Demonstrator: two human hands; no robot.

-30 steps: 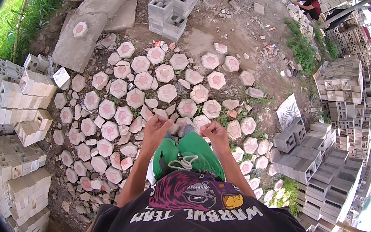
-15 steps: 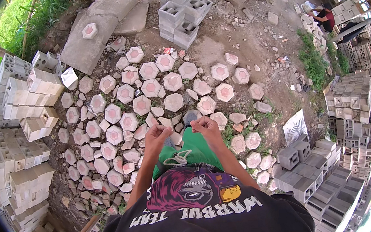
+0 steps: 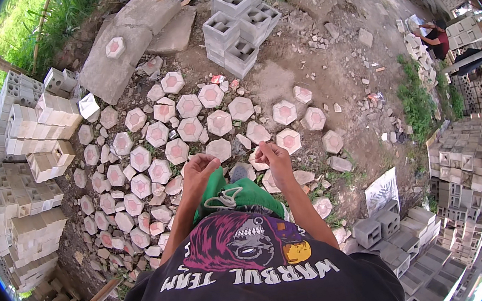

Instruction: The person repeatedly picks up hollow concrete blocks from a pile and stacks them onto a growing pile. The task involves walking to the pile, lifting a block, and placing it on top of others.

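My left hand [image 3: 200, 169] hovers in front of my green trousers [image 3: 241, 197], its fingers loosely curled together and nothing seen in them. To its right, my right hand [image 3: 274, 156] is held at about the same height, also closed, with no object visible in it. The hands are apart from each other. Beneath and beyond them, many hexagonal paving stones [image 3: 218, 149] with pinkish centres lie spread over the ground among broken pieces. A grey shoe [image 3: 242, 171] shows on the ground between my hands.
Grey hollow blocks [image 3: 238, 27] stand stacked ahead. More block stacks rise at the left [image 3: 27, 125] and right [image 3: 460, 150]. A concrete slab [image 3: 119, 42] carries one hexagonal stone. At the far right, a person [image 3: 437, 39] is beside blocks. A white printed sheet [image 3: 382, 192] lies nearby.
The paving stones nearest me have shifted down and left in view, as my body has moved forward. Both hands stay raised in front of me and still curled.
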